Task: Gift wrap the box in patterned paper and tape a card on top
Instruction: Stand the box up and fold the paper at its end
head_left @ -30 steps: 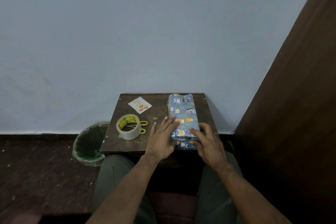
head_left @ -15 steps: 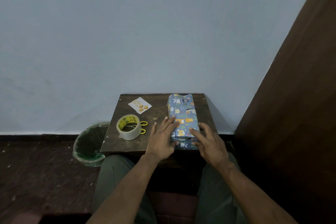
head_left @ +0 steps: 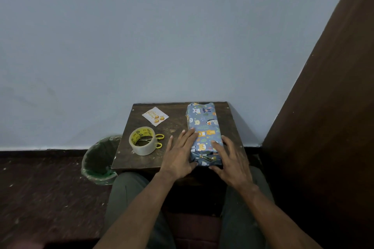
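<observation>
Against a pale blue wall stands a small dark wooden table (head_left: 178, 123), with a person seated at its near edge, knees under it. Everything below is placed relative to the wrapped box.

The wrapped box (head_left: 203, 127) lies along the right side of the tabletop, its long axis running from the person toward the wall. It is fully covered in blue paper printed with cartoon animals, and the folded end flaps face the person. Both hands sit at this near end, apart from each other with the box between them. The left hand (head_left: 179, 154) lies flat against the box's left side, fingers straight and spread; the right hand (head_left: 230, 159) rests over its top right edge, fingers relaxed. Neither grips anything. They seem to be pressing and smoothing the folds so the paper holds.

Left of the box, near the person, a roll of clear tape (head_left: 142, 141) stands on the table with yellow-handled scissors (head_left: 156, 141) lying through its hole, probably kept within reach. Left of the box's far end lies the small white card (head_left: 155, 116), not yet taped on. Further left, on the floor, sits a green-lined waste bin (head_left: 100, 159). Right of the box rises a dark brown wooden panel (head_left: 323, 107).
</observation>
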